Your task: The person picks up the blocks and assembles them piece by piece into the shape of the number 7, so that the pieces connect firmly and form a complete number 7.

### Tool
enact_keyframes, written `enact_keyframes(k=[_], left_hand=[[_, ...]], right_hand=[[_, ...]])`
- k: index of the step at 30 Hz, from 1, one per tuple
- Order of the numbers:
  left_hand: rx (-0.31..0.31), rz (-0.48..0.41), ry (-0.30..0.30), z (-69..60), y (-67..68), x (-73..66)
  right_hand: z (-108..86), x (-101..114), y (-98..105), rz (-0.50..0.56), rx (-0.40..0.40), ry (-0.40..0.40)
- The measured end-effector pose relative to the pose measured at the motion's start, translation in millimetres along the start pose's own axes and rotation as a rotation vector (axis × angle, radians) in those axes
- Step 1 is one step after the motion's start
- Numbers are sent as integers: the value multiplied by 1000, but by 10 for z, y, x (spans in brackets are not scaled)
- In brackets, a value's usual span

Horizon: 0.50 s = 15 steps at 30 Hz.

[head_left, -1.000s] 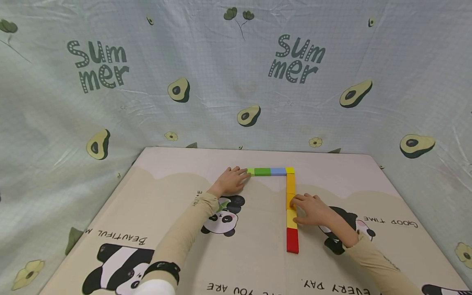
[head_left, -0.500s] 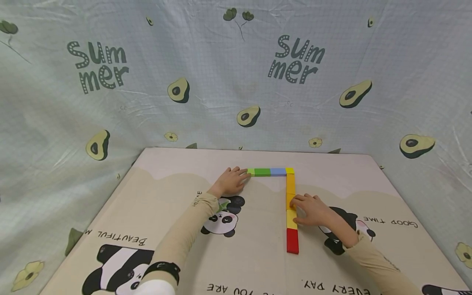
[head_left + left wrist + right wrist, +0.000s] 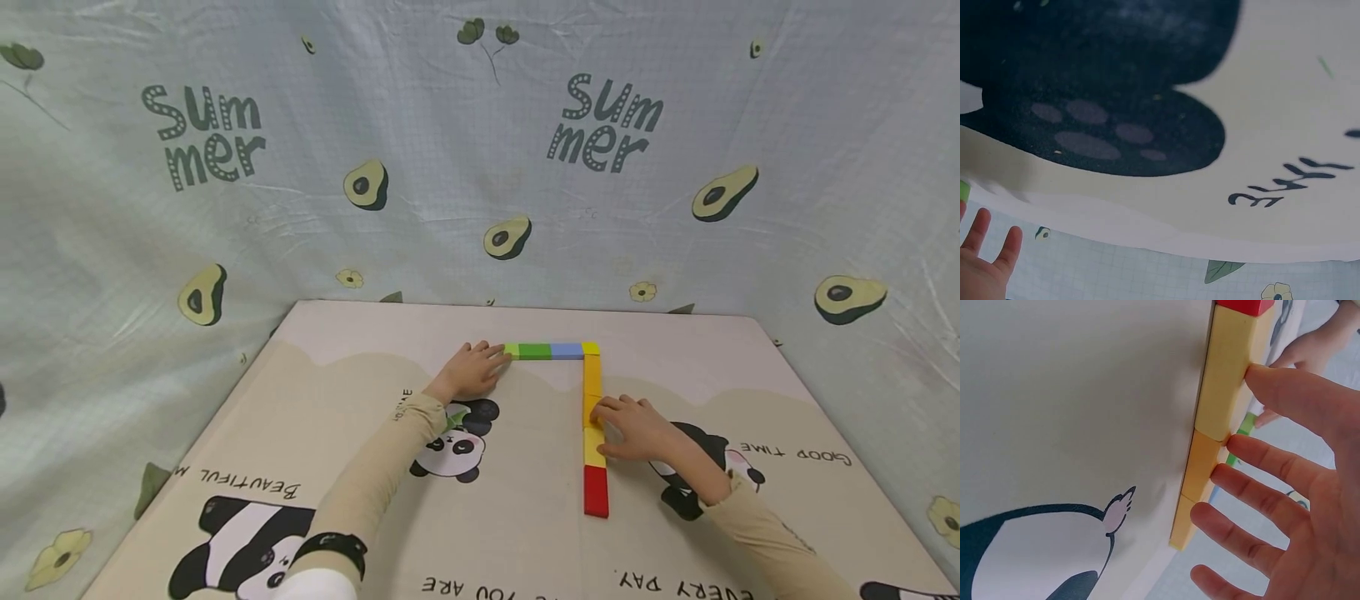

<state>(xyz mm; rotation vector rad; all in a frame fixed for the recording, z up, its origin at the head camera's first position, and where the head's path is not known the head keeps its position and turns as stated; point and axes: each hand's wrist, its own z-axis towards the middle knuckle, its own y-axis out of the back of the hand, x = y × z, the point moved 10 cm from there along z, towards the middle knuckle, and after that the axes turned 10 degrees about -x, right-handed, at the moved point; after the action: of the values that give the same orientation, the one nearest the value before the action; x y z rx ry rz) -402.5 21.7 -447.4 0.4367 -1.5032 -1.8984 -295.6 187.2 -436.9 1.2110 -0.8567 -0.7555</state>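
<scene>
Coloured blocks lie end to end in two rows that meet at a corner. Along the far row are a light green block (image 3: 513, 351), a green block (image 3: 535, 352) and a blue block (image 3: 567, 352), ending at a small yellow block (image 3: 591, 348). From there an orange block (image 3: 592, 374), another orange block (image 3: 588, 410), a longer yellow block (image 3: 593, 451) and a red block (image 3: 596, 492) run nearer. My left hand (image 3: 471, 371) touches the light green end with extended fingers. Fingers spread, my right hand (image 3: 1297, 494) rests its thumb and fingertips against the yellow and orange blocks.
The blocks lie on a beige table cover (image 3: 525, 517) printed with pandas and lettering. Behind and beside the table hangs a pale curtain (image 3: 420, 108) with avocado prints. A black band (image 3: 332, 546) circles the left forearm.
</scene>
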Motion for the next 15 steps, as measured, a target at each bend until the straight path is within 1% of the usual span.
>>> enact_keyframes(k=[5,10,12,15], left_hand=[[-7,17,-1,9,-14,-2],[7,23,5,-4,-49,-1],[-1,14,11,-13,-44,2],[-33,-12,9,-43,-14,-4]], right_hand=[[7,-20,-17,-27,-1,12],[0,-37,-55,-46,-1,19],[-3,-41,-64,-47,-4,19],[-10,-43,-67,-36,-13,17]])
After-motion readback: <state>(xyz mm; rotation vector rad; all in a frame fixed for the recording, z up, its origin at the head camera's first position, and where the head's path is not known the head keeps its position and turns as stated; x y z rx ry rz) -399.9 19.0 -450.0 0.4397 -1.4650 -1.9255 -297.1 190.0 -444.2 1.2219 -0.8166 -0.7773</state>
